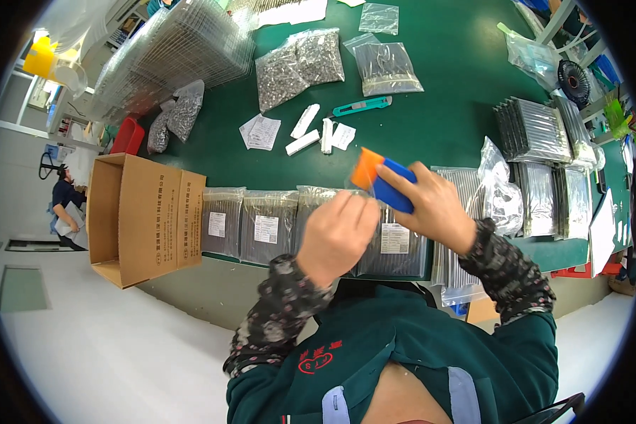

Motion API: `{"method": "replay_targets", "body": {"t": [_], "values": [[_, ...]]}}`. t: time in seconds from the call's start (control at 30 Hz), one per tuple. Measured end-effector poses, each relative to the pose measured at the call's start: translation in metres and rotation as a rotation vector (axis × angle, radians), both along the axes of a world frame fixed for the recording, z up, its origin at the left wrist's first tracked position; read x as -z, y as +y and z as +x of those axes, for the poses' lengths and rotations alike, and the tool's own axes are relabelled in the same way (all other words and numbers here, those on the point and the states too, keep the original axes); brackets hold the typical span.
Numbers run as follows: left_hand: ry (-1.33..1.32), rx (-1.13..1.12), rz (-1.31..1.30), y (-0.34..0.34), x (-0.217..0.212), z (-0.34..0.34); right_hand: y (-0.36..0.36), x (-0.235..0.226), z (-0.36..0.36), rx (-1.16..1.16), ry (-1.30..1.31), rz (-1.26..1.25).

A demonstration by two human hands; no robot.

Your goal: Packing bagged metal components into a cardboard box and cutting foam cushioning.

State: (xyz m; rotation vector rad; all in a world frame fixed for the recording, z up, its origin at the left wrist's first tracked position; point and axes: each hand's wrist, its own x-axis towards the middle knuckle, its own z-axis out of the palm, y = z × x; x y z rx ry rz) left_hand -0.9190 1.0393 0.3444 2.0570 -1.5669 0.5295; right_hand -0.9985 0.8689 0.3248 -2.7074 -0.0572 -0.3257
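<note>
In my right hand is a blue and orange hand-held tool, perhaps a tape dispenser; its orange end points up and to the left. My left hand is closed just left of the tool, fingertips pinched. Whatever lies between those fingertips is hidden. Below both hands runs a row of clear bags packed with dark strips, among them a white-labelled bag and another labelled bag farther left. My hands partly cover the bags in the middle of the row.
A cardboard box with raised flaps stands at the left. Beyond the hands lie a teal utility knife, white rolls, paper slips and bags of small metal parts. Stacked bags and a black fan are at right.
</note>
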Motion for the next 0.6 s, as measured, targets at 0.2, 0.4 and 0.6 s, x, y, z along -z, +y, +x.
{"method": "replay_targets", "body": {"t": [0.2, 0.4, 0.6], "values": [[-0.168, -0.162, 0.033, 0.008, 0.002, 0.026, 0.016, 0.01, 0.046, 0.074, -0.098, 0.013], [0.016, -0.009, -0.11, 0.012, -0.008, 0.013, -0.041, 0.08, 0.084, 0.366, -0.214, -0.187], [0.582, -0.253, 0.015, 0.059, -0.011, 0.008, -0.037, 0.093, 0.064, 0.327, -0.283, -0.366]]}}
